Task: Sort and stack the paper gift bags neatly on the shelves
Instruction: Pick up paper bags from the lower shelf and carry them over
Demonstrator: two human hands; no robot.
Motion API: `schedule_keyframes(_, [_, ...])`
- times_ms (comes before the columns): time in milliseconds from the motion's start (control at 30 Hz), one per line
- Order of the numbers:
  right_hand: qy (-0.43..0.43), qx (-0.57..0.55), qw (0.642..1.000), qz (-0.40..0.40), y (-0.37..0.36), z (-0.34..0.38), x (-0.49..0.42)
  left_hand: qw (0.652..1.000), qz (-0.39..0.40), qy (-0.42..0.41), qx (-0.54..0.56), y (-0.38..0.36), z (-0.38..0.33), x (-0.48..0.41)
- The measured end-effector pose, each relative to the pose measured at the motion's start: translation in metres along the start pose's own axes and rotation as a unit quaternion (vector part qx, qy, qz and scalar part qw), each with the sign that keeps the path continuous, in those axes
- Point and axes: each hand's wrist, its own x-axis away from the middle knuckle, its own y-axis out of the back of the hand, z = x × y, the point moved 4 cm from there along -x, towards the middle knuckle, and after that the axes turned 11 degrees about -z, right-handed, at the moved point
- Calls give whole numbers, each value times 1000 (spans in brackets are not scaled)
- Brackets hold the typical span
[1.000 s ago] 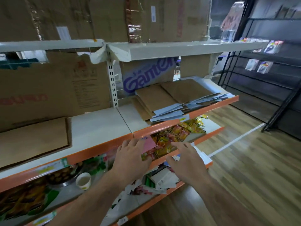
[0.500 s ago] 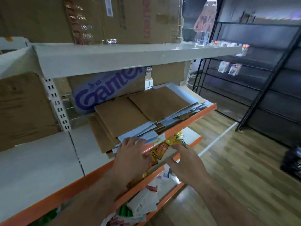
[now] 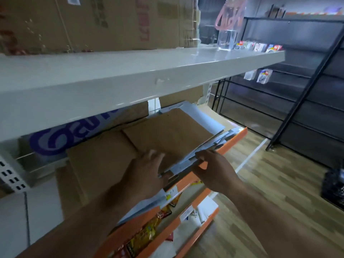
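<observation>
Flat brown paper gift bags (image 3: 167, 135) lie in overlapping piles on the orange-edged middle shelf (image 3: 230, 144), with pale blue-grey bags (image 3: 208, 123) mixed in beneath them. A second brown pile (image 3: 96, 164) lies to the left. My left hand (image 3: 145, 174) rests on top of the right pile near its front edge, fingers spread. My right hand (image 3: 214, 170) grips the front edges of the stacked bags from the right, thumb on top and fingers beneath.
A white shelf (image 3: 130, 77) overhangs close above, carrying cardboard boxes (image 3: 104, 23). A blue-lettered box (image 3: 61, 138) stands behind the bags. Lower shelves hold snack packets (image 3: 145, 233) and white paper (image 3: 206, 209). A black rack (image 3: 297, 90) stands to the right over wood flooring.
Both hands rose from the lower shelf's front edge up onto the bag pile. The view shifted right and closer to the bags.
</observation>
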Motion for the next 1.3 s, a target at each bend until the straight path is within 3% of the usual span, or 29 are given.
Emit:
schedule_keyframes(267, [18,7,999,39,1,-59,-107,995,42,56,-74,-24,-11,-35])
schedule_keyframes(533, [-49,-69,984,159,-29,-118,-212,970,42,221,-91,-46,-36,-54])
schedule_keyframes(633, [-71,-127,971,187,-40,-128,-228,955,17,283,-90,-48,-45,-58])
schedule_keyframes(700, [-62,-182,960,202,-39,-127,-233,939,-27,341,-30,-48,-50,-59])
schedule_keyframes(800, [-82,-268,932,231,-41,-128,-238,874,-158,447,109,-35,-51,-57])
schedule_keyframes(833, [-93,-291,924,231,-42,-130,-239,834,-221,481,155,-29,-51,-57])
schedule_keyframes(900, [-113,-329,908,235,-45,-130,-240,720,-325,561,250,-23,-41,-53])
schedule_keyframes(967, [-111,-344,899,247,-46,-129,-241,614,-339,617,357,-28,-28,-50])
schedule_keyframes(1000, [-101,-343,901,247,-45,-128,-242,594,-320,627,389,-32,-24,-49])
schedule_keyframes(1167, [42,-108,985,127,-32,-144,-266,607,-294,622,398,-43,-20,-51])
schedule_keyframes(1233, [25,-55,993,101,-31,-163,-278,608,-301,606,415,-42,-21,-54])
schedule_keyframes(1300, [6,-30,991,128,-32,-175,-285,607,-307,596,426,-43,-21,-55])
